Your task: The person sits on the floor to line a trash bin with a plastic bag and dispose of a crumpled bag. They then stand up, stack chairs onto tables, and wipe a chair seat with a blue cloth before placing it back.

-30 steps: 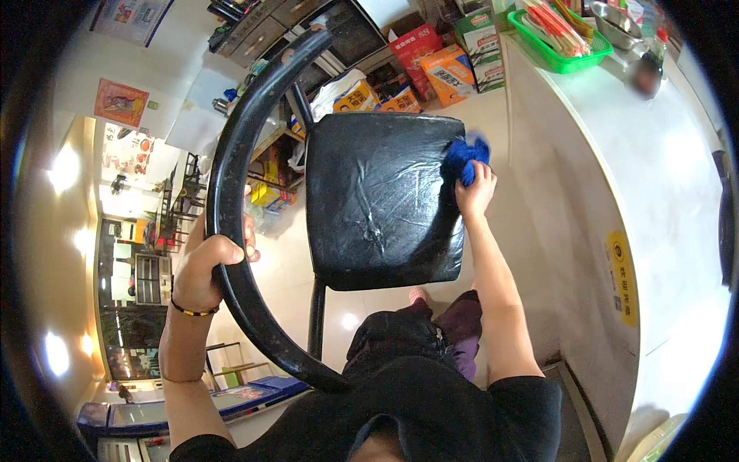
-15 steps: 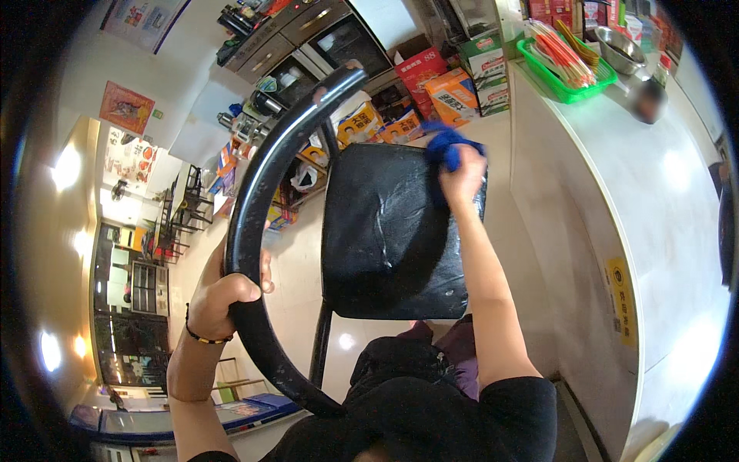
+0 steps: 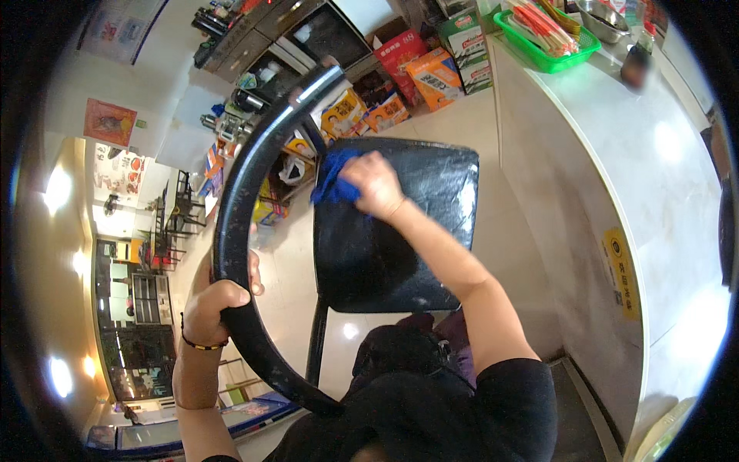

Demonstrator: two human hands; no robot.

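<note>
A black chair stands in front of me, with a glossy padded seat (image 3: pixel 400 231) and a curved backrest rail (image 3: pixel 235 208). My left hand (image 3: pixel 219 304) is wrapped round the rail on its left side, thumb on top and fingers beneath. With my right hand (image 3: pixel 373 185) I press a bunched blue cloth (image 3: pixel 332 175) onto the far left corner of the seat. Part of the cloth is hidden under my fingers. Light glints off the right half of the seat.
To the right runs a long white counter (image 3: pixel 608 154) bearing a green basket (image 3: pixel 550 58) of wrapped sticks, a metal bowl (image 3: pixel 603 19) and a small bottle (image 3: pixel 638 58). Cardboard boxes (image 3: pixel 435 79) line the far side beneath dark cabinets. Tables and chairs (image 3: pixel 169 219) stand far left.
My right hand has swept the blue cloth from the seat's far right corner to its far left corner. My left hand keeps its hold on the rail.
</note>
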